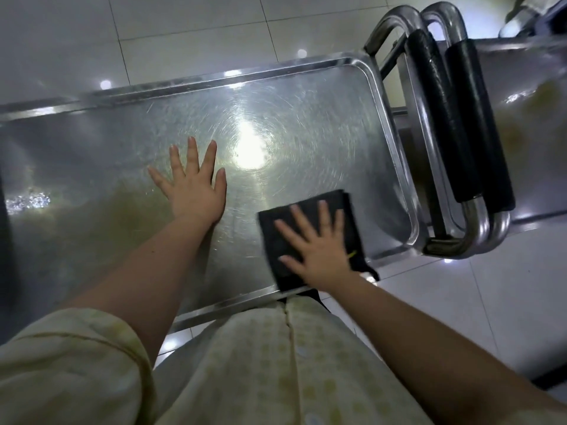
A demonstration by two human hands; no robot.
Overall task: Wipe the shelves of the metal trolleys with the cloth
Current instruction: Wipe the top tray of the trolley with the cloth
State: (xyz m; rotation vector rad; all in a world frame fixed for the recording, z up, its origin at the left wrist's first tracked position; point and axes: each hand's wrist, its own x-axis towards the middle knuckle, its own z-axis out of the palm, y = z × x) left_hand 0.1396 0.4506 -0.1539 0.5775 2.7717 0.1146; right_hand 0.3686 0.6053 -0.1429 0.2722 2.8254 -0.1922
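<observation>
Seen from the head camera, the rimmed stainless-steel top shelf (306, 124) of the metal trolley runs lengthwise left to right, its left end cut off by the frame. The folded black cloth (352, 222) lies near the shelf's near right corner, long axis pointing away from the person, its blurred near end overhanging the rim. The right grip (319, 253) presses it with spread fingers. The left grip (196, 191) rests flat and spread on bare steel. Two black-padded tubular handles (445, 118) separate it from a second steel trolley (527, 118), which is partly out of frame.
</observation>
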